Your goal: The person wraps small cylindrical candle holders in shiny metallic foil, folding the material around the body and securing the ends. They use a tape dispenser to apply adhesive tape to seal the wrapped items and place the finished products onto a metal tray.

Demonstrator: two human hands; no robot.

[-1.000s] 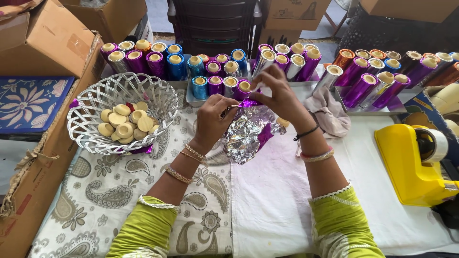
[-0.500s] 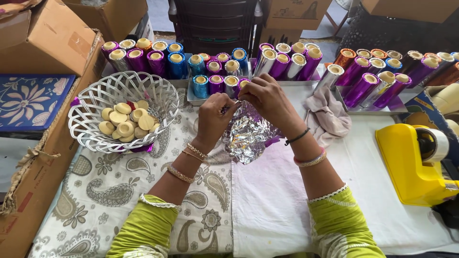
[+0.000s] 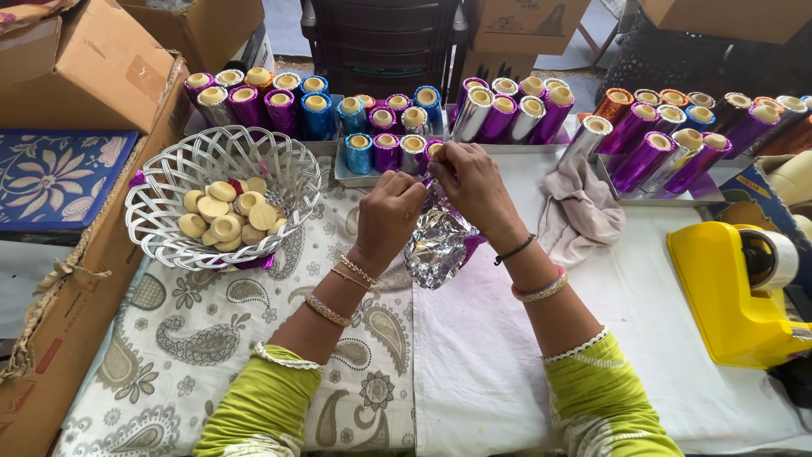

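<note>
Head view shows both hands drawn closer together than a second ago: the left hand (image 3: 391, 213) and right hand (image 3: 470, 184) now pinch the silver-and-purple foil sheet (image 3: 437, 241) tight at its top. The foil hangs bunched at the table's centre, the white basket of round discs (image 3: 222, 196) at nine o'clock, so the wrap seems to be closing.

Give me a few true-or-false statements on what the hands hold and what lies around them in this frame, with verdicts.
1. Both hands, left hand and right hand, grip the crinkled foil. True.
2. The white basket holds foil rolls. False: it holds pale round discs.
3. The yellow tape dispenser sits on the person's right. True.
4. The cloth lies inside the basket. False: it lies on the table, right of the hands.
</note>
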